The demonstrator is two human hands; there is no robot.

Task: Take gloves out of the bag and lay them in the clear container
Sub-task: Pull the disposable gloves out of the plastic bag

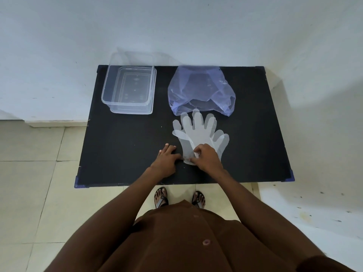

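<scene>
Both hands at the cuffs of the gloves, bag and container farther back on the dark surface.

The gloves (198, 132), thin and translucent, lie overlapped and flat at the centre of the black surface (121, 146), fingers fanned toward 12 o'clock and just short of the bag's mouth. The right hand (207, 157) has its grip narrow, pinched on the glove cuffs at their 6 o'clock end. The left hand (167, 159) rests at 9 o'clock of the cuffs, fingers spread flat on the surface and thumb touching the cuff edge, gripping nothing. The purplish bag (200, 91) sits crumpled at 12 o'clock of the gloves. The clear container (128, 89) stands at 10 o'clock, well apart from the gloves, with nothing visible inside it.
</scene>
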